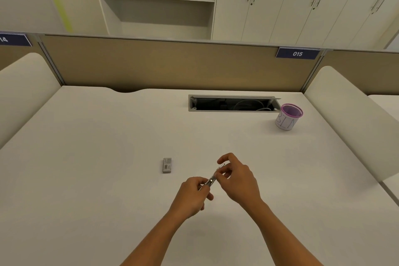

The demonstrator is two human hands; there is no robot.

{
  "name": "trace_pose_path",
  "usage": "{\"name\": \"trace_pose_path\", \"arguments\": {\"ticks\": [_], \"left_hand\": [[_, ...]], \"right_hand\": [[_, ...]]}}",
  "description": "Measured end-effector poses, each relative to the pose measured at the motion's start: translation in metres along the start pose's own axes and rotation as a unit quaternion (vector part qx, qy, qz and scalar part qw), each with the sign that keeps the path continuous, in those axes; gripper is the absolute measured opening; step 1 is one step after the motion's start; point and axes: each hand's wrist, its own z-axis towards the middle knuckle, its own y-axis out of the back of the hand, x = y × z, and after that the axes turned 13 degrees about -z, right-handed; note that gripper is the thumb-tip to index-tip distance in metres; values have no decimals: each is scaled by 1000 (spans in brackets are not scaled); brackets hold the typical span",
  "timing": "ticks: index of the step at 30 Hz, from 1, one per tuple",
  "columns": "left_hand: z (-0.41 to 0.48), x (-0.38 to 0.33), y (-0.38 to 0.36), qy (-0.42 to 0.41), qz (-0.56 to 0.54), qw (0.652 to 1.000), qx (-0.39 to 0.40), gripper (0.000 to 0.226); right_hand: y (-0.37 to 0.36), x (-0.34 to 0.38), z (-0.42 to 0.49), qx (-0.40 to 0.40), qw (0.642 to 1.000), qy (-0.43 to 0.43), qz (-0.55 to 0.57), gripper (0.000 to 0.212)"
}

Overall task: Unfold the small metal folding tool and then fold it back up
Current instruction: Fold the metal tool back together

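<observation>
A small shiny metal folding tool (212,179) is held above the white desk, slanting up to the right. My left hand (192,195) pinches its lower end between thumb and fingers. My right hand (237,177) grips the upper part, with its fingertips on a thin piece that sticks out at the tool's top. How far the tool is unfolded is too small to tell.
A small grey box (167,165) lies on the desk left of my hands. A pink-rimmed mesh cup (288,117) stands at the back right beside an open cable tray (233,103). A tan partition closes the back of the white desk (97,157).
</observation>
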Motion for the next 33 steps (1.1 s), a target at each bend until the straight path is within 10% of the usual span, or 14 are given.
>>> {"name": "trace_pose_path", "arguments": {"ticks": [19,26,33], "left_hand": [[-2,-9,0,11,-3,1000,-2,32],[-2,-12,8,15,5,1000,8,30],[-3,-12,11,33,5,999,29,31]], "right_hand": [[-4,-13,-2,-132,987,93,-3,37],[-11,-25,-7,-128,948,256,-140,55],[-10,-39,9,-170,937,223,-208,46]]}}
